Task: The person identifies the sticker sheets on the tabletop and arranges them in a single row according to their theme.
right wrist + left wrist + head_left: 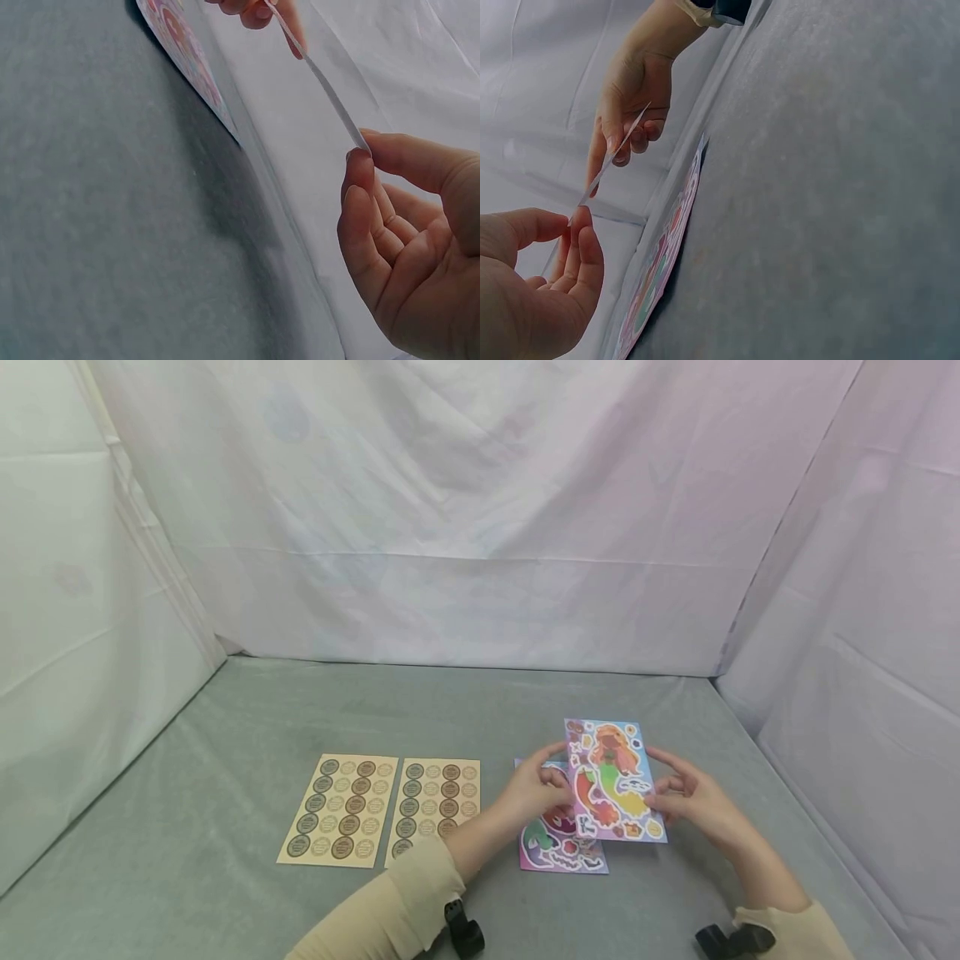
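A colourful sticker sheet (611, 781) with a mermaid picture is held up above the table between both hands. My left hand (534, 789) pinches its left edge between thumb and fingers, while my right hand (693, 797) pinches the right edge. Seen edge-on in the right wrist view, the raised sheet (334, 97) is thin and slightly bent. Below it, a second bright sticker sheet (562, 852) lies on the table, partly hidden by the raised sheet and the left hand. In the left wrist view this lower sheet (660, 262) lies beneath both hands.
Two tan sheets of round label stickers, a left one (337, 810) and a right one (429, 802), lie side by side left of the hands. The left forearm overlaps the right one's lower corner. Grey cloth covers the table (247, 718); white curtains (450, 610) enclose its back and sides.
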`<state>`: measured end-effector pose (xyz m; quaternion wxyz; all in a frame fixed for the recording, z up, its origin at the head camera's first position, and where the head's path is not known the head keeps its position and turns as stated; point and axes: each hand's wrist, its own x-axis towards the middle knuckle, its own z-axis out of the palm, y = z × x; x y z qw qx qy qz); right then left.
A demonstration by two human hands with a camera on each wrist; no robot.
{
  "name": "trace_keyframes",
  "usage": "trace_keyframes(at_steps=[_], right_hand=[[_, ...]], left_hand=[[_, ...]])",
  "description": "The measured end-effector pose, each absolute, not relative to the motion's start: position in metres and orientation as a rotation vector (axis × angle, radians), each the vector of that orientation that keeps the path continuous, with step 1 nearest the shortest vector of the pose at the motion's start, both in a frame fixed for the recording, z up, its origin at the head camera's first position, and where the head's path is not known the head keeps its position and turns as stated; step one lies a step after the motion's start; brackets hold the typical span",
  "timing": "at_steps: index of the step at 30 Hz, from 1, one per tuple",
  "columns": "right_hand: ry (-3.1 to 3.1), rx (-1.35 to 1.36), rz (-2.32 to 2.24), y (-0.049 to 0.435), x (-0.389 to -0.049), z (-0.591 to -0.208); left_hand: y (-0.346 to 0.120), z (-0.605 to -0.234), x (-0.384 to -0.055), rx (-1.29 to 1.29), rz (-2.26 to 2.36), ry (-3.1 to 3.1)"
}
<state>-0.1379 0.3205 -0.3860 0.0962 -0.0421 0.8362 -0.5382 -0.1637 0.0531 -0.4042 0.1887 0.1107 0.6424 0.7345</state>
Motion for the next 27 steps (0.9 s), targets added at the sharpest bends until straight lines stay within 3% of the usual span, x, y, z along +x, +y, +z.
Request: trace_keyframes(at_steps=[27], right_hand=[[2.344,-0.214,-1.669,0.346,-0.135,-0.395]], left_hand=[[0.077,-0.408,-0.153,0.202,2.014,1.902]])
